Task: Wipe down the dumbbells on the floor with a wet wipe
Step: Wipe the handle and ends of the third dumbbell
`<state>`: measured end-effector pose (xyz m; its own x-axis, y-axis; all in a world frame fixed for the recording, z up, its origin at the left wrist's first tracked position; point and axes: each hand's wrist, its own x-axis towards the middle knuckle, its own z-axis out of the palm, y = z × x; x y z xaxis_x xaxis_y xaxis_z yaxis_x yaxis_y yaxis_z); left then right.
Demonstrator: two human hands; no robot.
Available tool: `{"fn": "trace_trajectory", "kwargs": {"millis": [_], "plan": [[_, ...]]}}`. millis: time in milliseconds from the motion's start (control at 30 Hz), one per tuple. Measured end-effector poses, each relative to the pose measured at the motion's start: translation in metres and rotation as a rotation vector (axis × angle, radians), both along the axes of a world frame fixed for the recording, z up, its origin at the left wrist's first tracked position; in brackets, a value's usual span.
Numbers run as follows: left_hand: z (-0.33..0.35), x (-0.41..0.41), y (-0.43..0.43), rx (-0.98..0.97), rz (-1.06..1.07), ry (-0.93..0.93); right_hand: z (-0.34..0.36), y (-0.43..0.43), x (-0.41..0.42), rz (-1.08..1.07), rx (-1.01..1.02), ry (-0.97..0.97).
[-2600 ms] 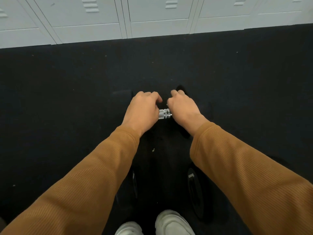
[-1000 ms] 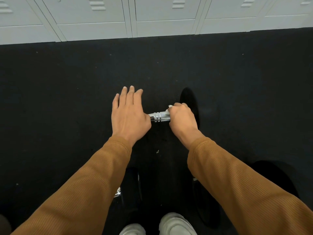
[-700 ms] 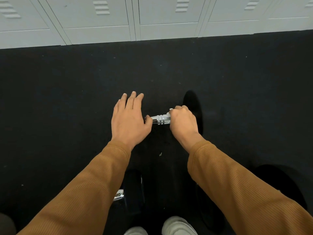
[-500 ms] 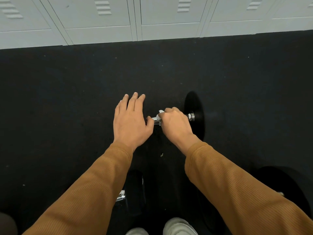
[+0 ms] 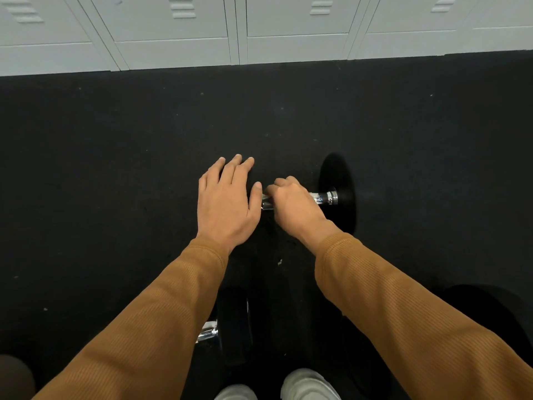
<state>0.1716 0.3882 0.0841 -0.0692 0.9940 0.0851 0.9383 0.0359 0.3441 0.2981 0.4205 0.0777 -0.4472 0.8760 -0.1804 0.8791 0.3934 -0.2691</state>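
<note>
A dumbbell (image 5: 326,196) with a chrome handle and black end plates lies on the dark floor. My right hand (image 5: 294,204) curls round the middle of the handle, with a bit of white wet wipe (image 5: 266,189) peeking out at its left edge. My left hand (image 5: 227,200) lies flat with straight fingers on the dumbbell's left end, which it hides. The right black plate (image 5: 339,180) shows beyond the bare chrome. A second dumbbell (image 5: 233,324) lies near my feet, largely under my left sleeve.
White lockers (image 5: 236,27) run along the far edge of the black floor (image 5: 115,168). Another black plate (image 5: 487,310) lies at the lower right. My pale shoes (image 5: 308,385) show at the bottom edge.
My right hand slid left along the handle with the wipe, uncovering the chrome end by the right plate. My left hand went from curled on the handle to flat on the left end.
</note>
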Motion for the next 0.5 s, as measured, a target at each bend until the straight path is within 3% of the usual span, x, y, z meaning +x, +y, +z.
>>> {"fn": "trace_trajectory", "kwargs": {"millis": [267, 500], "plan": [[-0.0015, -0.0022, 0.0000, -0.006, -0.009, -0.009, -0.0036, 0.0005, -0.0003, -0.035, 0.006, -0.021], [-0.0010, -0.0016, 0.0000, -0.021, -0.004, 0.017, -0.0032, -0.0032, 0.0030, 0.067, -0.003, -0.006]]}}
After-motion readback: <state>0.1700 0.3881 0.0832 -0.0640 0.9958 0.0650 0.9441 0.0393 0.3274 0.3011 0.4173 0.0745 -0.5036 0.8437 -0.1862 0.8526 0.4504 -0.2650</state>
